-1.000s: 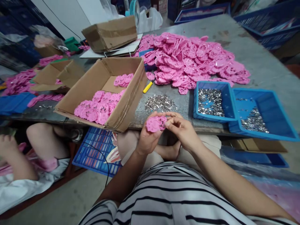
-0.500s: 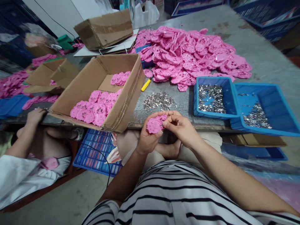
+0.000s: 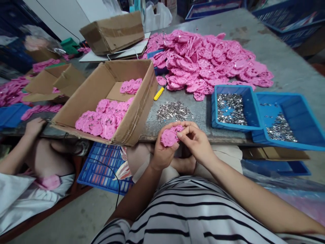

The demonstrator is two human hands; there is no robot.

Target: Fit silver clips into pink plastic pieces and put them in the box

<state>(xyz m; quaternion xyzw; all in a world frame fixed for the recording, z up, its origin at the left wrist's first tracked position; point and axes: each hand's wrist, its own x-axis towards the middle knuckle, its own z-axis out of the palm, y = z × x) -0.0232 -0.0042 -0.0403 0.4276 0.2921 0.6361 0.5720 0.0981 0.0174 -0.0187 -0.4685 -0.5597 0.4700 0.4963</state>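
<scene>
A pink molded plastic piece (image 3: 169,137) lies in my left hand (image 3: 162,152), whose fingers and thumb close round it over the table's front edge. My right hand (image 3: 196,140) pinches at the piece's right side with thumb and forefinger; whatever small part sits between those fingertips is too small to make out. Just beyond my hands is a loose heap of small shiny metal parts (image 3: 174,111). A screwdriver with a yellow handle (image 3: 159,93) rests behind that heap, beside the cardboard box (image 3: 137,115), which holds several pink pieces (image 3: 98,123) with metal bits on them.
Farther back rises a big pile of pink pieces (image 3: 208,61). Two blue bins (image 3: 236,127) (image 3: 291,145) with metal parts stand at the right. A co-worker's hand (image 3: 35,127) is at the left table edge. Below it sits a blue crate (image 3: 101,166).
The whole view has shifted slightly. My hands keep nearly the same hold on the pink piece. At the left, the co-worker's arm has moved a little.
</scene>
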